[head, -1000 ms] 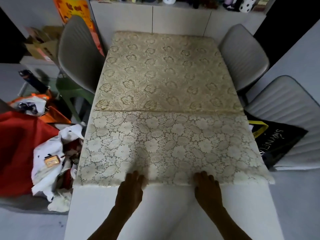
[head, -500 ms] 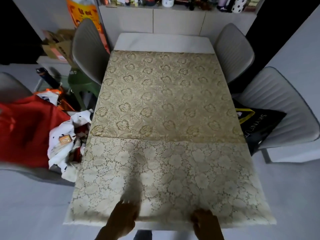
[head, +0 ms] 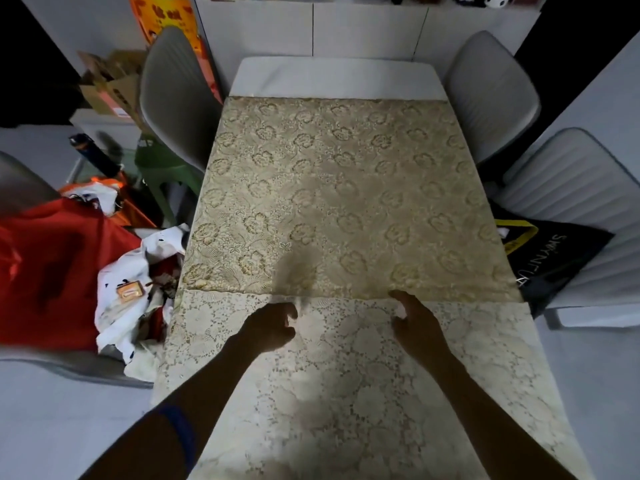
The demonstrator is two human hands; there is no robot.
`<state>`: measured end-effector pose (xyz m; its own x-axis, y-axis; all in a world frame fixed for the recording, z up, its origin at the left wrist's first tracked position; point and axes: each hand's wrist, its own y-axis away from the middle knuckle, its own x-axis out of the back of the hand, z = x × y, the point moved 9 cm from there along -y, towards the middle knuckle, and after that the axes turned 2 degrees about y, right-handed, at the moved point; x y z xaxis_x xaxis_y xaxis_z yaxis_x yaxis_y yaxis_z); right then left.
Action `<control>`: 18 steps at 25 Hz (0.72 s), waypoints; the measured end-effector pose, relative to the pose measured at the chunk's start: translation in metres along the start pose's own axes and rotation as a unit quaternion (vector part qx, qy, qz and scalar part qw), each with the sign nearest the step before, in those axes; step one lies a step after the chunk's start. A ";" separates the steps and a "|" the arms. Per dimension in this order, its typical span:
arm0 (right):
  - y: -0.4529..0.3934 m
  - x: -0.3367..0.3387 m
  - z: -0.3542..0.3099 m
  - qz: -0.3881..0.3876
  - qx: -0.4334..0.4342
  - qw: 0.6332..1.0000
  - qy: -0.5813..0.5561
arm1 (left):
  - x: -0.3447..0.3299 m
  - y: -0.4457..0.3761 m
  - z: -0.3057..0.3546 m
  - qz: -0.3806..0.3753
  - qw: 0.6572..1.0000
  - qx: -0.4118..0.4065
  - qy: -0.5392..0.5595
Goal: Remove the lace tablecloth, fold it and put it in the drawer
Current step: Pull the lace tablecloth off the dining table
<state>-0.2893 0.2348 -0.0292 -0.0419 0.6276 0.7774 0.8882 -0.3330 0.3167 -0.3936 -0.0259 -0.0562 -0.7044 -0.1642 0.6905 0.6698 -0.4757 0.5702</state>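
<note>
A white rectangular bench (head: 332,76) is seen from its near end, a bare strip of its top showing only at the far edge. The rest is covered by the cream floral lace tablecloth (head: 339,202), which reaches the bench's near edge and both side edges; a straight crosswise line divides a darker golden far part from a paler near part. Both hands are placed on the cloth at that line. The left hand (head: 268,327) is curled, fingers bent toward the thumb, though whether lace is pinched cannot be told. The right hand (head: 415,323) is likewise bent at the fingers over the cloth, its grip not discernible.

Three grey padded chairs are counted: one (head: 173,98) at the left side, two (head: 491,95) (head: 575,202) at the right. A black printed bag (head: 550,251) lies on the nearer right chair. A red cloth (head: 52,268) and a white patterned cloth (head: 128,282) are heaped left of the bench. White cabinets (head: 363,29) stand beyond the far edge.
</note>
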 end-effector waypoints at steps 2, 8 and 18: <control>-0.028 -0.016 0.008 -0.067 -0.020 0.993 0.099 | 0.008 -0.030 -0.010 0.005 0.997 0.003 -0.078; -0.026 -0.046 0.029 -0.073 -0.040 0.970 0.227 | -0.001 -0.038 -0.028 0.063 0.972 -0.056 -0.221; -0.142 0.127 -0.071 0.214 0.004 0.975 -0.057 | 0.220 -0.081 0.010 0.360 0.920 -0.045 -0.149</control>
<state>-0.4533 0.3119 0.0636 0.3848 0.5067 0.7715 0.8169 -0.5761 -0.0291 -0.6003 -0.0150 0.0543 0.0179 -0.2269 0.9738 0.9064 -0.4074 -0.1116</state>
